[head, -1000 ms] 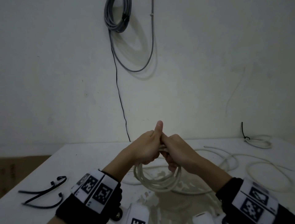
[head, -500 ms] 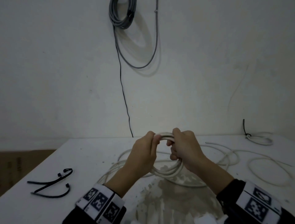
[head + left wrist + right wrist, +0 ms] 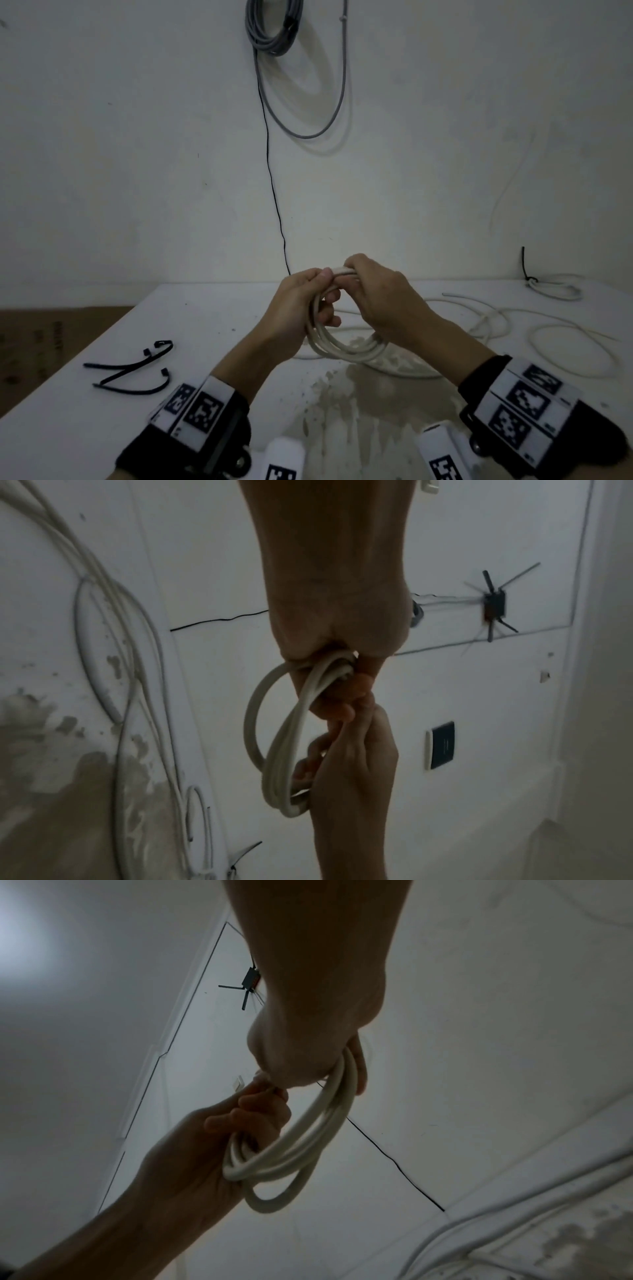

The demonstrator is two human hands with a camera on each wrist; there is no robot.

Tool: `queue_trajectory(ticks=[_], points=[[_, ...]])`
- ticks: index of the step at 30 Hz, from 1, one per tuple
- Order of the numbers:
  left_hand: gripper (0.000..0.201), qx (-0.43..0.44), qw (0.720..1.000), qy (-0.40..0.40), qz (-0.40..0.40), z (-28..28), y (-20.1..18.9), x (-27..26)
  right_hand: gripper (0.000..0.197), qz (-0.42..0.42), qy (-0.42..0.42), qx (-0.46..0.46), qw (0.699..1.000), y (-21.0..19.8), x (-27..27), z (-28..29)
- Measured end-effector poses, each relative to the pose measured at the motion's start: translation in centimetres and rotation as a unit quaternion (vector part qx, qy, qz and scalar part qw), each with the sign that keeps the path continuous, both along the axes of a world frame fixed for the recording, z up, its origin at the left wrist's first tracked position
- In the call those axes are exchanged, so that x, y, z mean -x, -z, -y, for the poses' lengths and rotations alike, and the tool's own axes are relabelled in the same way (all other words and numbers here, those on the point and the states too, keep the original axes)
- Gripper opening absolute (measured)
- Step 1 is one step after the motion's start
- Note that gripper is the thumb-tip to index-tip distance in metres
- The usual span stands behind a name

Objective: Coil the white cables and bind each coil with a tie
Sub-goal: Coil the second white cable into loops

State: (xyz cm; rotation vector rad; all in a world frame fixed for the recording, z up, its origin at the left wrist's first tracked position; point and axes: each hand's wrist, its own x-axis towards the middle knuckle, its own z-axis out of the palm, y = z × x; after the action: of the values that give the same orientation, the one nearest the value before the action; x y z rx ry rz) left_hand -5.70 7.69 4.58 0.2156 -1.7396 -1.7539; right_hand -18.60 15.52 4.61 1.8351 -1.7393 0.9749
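Note:
A small coil of white cable [image 3: 346, 351] hangs above the white table [image 3: 205, 325], in front of me. My left hand [image 3: 308, 301] grips the coil's upper left part, thumb pressed on the strands. My right hand [image 3: 373, 291] grips the top right beside it, fingers curled over the bundle. In the left wrist view the coil [image 3: 284, 737] runs from my left hand [image 3: 335, 631] down into my right hand [image 3: 352, 764]. In the right wrist view the loops [image 3: 308, 1137] pass between both fists. A loose tail of the white cable [image 3: 579, 346] sprawls over the table to the right.
Black ties [image 3: 133, 368] lie on the table's left side. A bound white coil [image 3: 556, 291] with a black tie sits at the back right corner. A grey cable bundle [image 3: 274, 31] hangs on the wall behind. A worn, stained patch marks the table near me.
My left thumb, raised a second ago, now lies on the cable. Both hands have shifted to the coil's top and moved slightly apart, and the loops hang lower and rounder.

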Motion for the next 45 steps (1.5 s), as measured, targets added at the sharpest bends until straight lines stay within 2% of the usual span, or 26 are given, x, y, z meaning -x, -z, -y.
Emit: queue_trajectory(ticks=[1, 3, 5, 8, 9, 12, 14, 17, 19, 22, 26, 29, 33, 35, 37, 39, 42, 45], points=[[0.03, -0.014, 1.0, 0.019, -0.004, 0.1, 0.0, -0.4, 0.05, 0.027, -0.019, -0.01, 0.999, -0.2, -0.1, 0.0], [0.03, -0.022, 0.999, 0.044, -0.008, 0.4, -0.1, -1.0, 0.048, 0.029, -0.043, 0.004, 0.999, -0.7, -0.5, -0.1], [0.034, -0.002, 0.999, 0.042, 0.0, 0.7, -0.4, -1.6, 0.04, 0.037, -0.058, 0.019, 0.997, -1.3, -0.8, 0.1], [0.049, 0.061, 0.996, -0.028, 0.05, 0.3, -0.8, -1.7, 0.03, 0.072, -0.06, 0.052, 0.994, -1.6, -1.0, 0.6], [0.051, 0.057, 0.995, -0.057, 0.055, 0.0, -0.8, -1.6, 0.026, 0.083, -0.054, 0.067, 0.993, -1.5, -1.0, 0.8], [0.041, -0.074, 0.991, -0.112, 0.004, -1.0, -0.9, -1.1, 0.02, 0.111, -0.037, 0.085, 0.989, -0.9, -1.5, 1.4], [0.031, -0.164, 0.981, -0.103, -0.024, -0.8, -1.4, -1.2, 0.028, 0.099, -0.034, 0.083, 0.991, -0.4, -1.7, 1.7], [0.028, -0.193, 0.977, -0.085, -0.038, 0.0, -1.6, -1.5, 0.04, 0.04, -0.035, 0.061, 0.997, 0.1, -2.1, 1.8], [0.024, -0.155, 0.983, -0.091, -0.047, 0.3, -1.3, -1.7, 0.038, 0.022, -0.032, 0.037, 0.999, 0.4, -2.2, 1.8], [0.031, -0.055, 0.99, -0.127, -0.032, 0.4, -0.1, -2.0, 0.032, -0.005, -0.012, -0.03, 0.999, 0.5, -2.5, 2.0], [0.031, 0.091, 0.972, -0.21, 0.049, 1.2, 1.1, -2.9, 0.033, -0.005, 0.022, -0.121, 0.992, -0.3, -3.3, 2.7], [0.029, 0.145, 0.964, -0.201, 0.096, 2.1, 1.1, -4.3, 0.034, 0.021, 0.015, -0.153, 0.988, -0.8, -4.3, 3.5], [0.031, 0.182, 0.956, -0.214, 0.084, 3.2, 1.7, -6.0, 0.034, 0.006, 0.014, -0.186, 0.982, -0.7, -5.5, 4.9], [0.039, 0.256, 0.929, -0.251, 0.087, 3.9, 2.3, -6.6, 0.032, -0.016, 0.007, -0.185, 0.983, -0.6, -6.2, 5.3], [0.041, 0.353, 0.881, -0.293, 0.118, 4.5, 2.8, -7.0, 0.027, -0.03, 0.002, -0.195, 0.98, -0.6, -7.4, 5.4], [0.04, 0.41, 0.832, -0.336, 0.165, 5.3, 3.0, -7.7, 0.027, -0.025, -0.008, -0.21, 0.977, -0.5, -8.7, 5.8], [0.03, 0.445, 0.786, -0.373, 0.214, 6.8, 3.4, -9.2, 0.029, 0.002, -0.021, -0.225, 0.974, 0.0, -10.6, 7.2], [0.027, 0.447, 0.759, -0.384, 0.278, 8.2, 4.3, -11.4, 0.033, 0.016, -0.047, -0.259, 0.965, 1.0, -12.5, 9.2]])
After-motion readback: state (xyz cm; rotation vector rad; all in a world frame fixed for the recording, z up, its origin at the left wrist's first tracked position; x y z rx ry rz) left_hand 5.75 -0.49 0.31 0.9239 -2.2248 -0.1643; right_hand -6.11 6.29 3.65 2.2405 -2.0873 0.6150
